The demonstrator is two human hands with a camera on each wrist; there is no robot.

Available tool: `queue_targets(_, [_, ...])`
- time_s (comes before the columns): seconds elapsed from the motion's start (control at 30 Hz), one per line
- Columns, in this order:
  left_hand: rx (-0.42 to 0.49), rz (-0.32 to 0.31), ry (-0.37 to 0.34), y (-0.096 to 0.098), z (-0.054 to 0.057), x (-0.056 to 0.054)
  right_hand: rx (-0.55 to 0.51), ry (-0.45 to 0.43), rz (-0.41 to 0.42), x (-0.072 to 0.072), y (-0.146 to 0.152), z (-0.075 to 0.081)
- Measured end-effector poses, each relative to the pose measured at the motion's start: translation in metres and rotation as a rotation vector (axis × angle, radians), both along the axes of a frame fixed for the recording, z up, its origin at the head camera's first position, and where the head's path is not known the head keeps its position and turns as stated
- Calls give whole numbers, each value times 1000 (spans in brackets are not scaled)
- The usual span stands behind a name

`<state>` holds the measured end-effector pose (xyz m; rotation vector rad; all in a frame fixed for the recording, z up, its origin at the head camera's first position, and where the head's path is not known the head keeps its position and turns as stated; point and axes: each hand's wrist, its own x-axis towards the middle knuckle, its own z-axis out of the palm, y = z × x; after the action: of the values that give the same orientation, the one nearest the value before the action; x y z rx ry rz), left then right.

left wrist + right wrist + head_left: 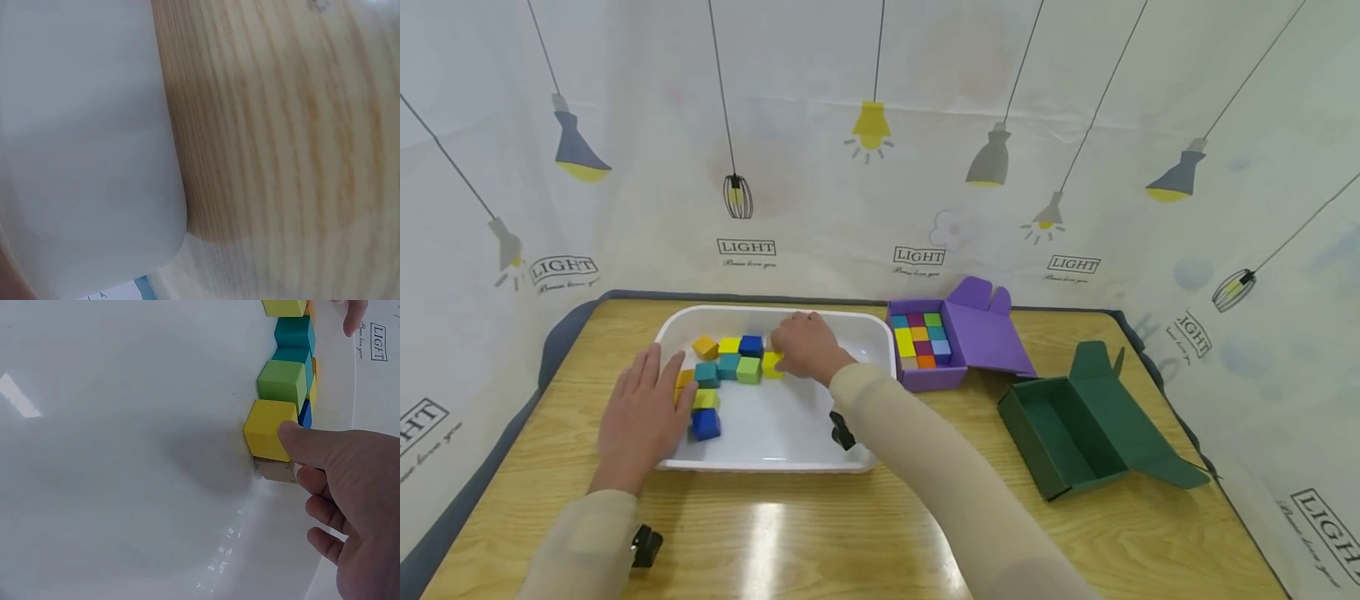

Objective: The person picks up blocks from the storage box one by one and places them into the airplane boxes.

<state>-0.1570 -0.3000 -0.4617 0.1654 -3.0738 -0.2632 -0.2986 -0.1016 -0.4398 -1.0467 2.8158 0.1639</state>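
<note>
A white tray [797,433] holds several coloured cubes, bunched in its left and far half. My right hand [808,343] reaches inside with fingers curled, its thumb tip on a yellow cube [269,430]. A plain wood cube [276,470] sits against the yellow one, by the index finger. Beside these are a light green cube [282,381], a teal cube [294,332] and a dark blue cube [751,346]. Over the left rim, my left hand [643,414] lies with extended fingers, its thumb near a blue cube [706,424] and orange cubes it partly covers.
Right of the tray, an open purple box [932,380] contains rows of coloured cubes. Nearer on the right stands an open, empty green box [1037,433], lid folded outward. A wooden table [820,533] carries everything, with a printed curtain [820,125] behind.
</note>
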Motion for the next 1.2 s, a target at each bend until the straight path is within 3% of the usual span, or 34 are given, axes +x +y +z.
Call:
queue_targets(0.27, [-6,-4,4,-1,-1,-1,62,-19,19,4,-1,4])
queue_targets(0.7, [7,-7,-5,3,6,2,57,-28,73,10,0,-3])
queue_targets(1.2, [-7,-4,0,3,0,-1,1,-23,71,6,33,21])
